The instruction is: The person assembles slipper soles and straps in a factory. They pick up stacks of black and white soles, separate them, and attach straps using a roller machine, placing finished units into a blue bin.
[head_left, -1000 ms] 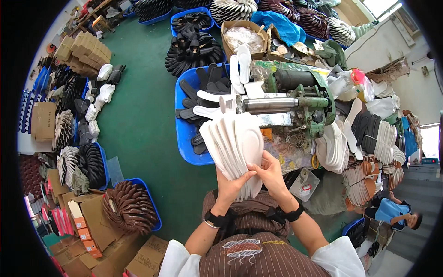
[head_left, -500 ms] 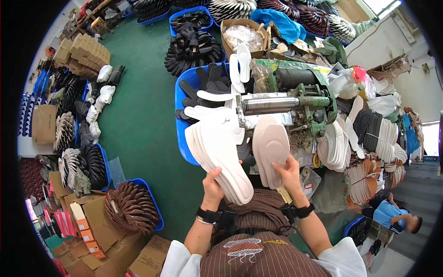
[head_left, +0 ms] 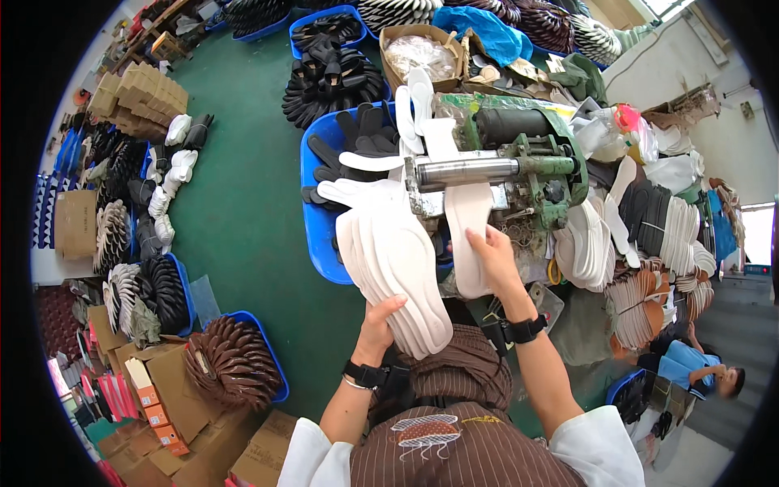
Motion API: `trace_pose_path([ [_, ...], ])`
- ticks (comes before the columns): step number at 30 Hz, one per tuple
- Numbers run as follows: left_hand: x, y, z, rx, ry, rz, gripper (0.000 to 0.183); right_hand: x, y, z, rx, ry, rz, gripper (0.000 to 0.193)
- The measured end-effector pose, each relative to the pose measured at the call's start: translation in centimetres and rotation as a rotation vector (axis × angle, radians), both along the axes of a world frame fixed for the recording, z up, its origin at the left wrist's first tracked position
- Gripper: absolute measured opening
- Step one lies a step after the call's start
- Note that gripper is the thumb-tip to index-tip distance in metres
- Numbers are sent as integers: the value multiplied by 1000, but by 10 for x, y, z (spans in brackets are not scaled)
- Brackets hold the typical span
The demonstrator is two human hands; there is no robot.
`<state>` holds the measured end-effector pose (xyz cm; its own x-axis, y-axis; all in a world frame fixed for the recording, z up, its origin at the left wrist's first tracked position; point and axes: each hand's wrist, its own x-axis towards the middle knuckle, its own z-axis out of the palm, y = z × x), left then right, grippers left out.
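Note:
My left hand grips the heel ends of a fanned stack of white insoles, thumb on top, at the middle of the view. My right hand pinches the right edge of a single off-white insole. That insole's far end reaches the steel roller of a worn green machine and is hidden beneath it. A pale piece shows on the roller's far side; whether it belongs to the same insole I cannot tell. More white insoles lie beyond the machine's left end.
A blue tub of black and white insoles stands left of the machine. Bundled insoles lie to its right. Boxes and a tub with brown insoles sit at lower left. Another person is at far right.
My right hand has moved forward, bringing the single insole up to the roller. A pale piece now shows beyond the roller. My left hand keeps the stack in nearly the same place.

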<state>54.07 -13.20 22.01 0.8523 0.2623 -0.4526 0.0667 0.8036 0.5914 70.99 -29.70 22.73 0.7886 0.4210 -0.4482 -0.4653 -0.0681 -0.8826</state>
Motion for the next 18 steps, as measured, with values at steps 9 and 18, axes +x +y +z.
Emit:
trace_pose_path([
  [9,16,-4,17,207,-7,-82,58,-34,-31,-28,-95,80,-148,19],
  [18,21,-10,11,325,49,-149,55,-61,-10,-8,-160,105,16,19],
])
